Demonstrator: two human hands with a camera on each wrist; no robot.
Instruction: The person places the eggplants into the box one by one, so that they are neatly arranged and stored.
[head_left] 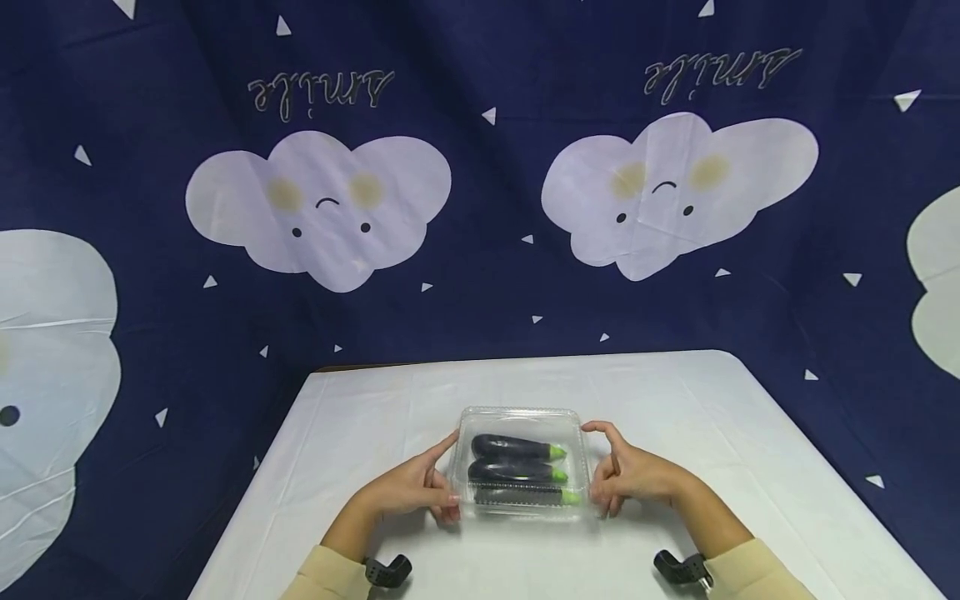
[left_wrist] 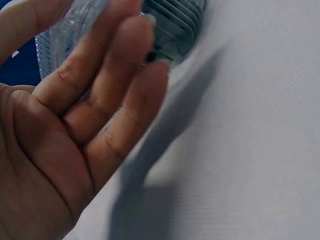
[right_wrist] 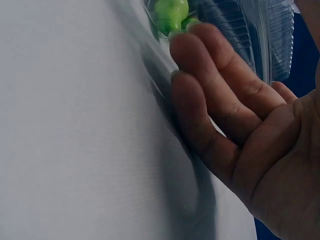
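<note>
A clear plastic clamshell box (head_left: 525, 510) lies between my two hands at the near middle of the white table. Inside it are three dark eggplants (head_left: 517, 472) with bright green stem ends, side by side. My left hand (head_left: 411, 486) grips the box's left side, index finger at the far corner and thumb near the front. On the opposite side my right hand (head_left: 633, 475) holds the box the same way. Both wrist views show the fingers against the box's ribbed wall, and the right one also shows a green stem end (right_wrist: 171, 14). The box's underside is hidden in the head view.
The white-covered table (head_left: 390, 400) has its far edge against a dark blue curtain (head_left: 480, 325) printed with clouds and small triangles. A black wrist strap piece (head_left: 388, 572) sits at the left wrist, and a similar one (head_left: 678, 568) at the right.
</note>
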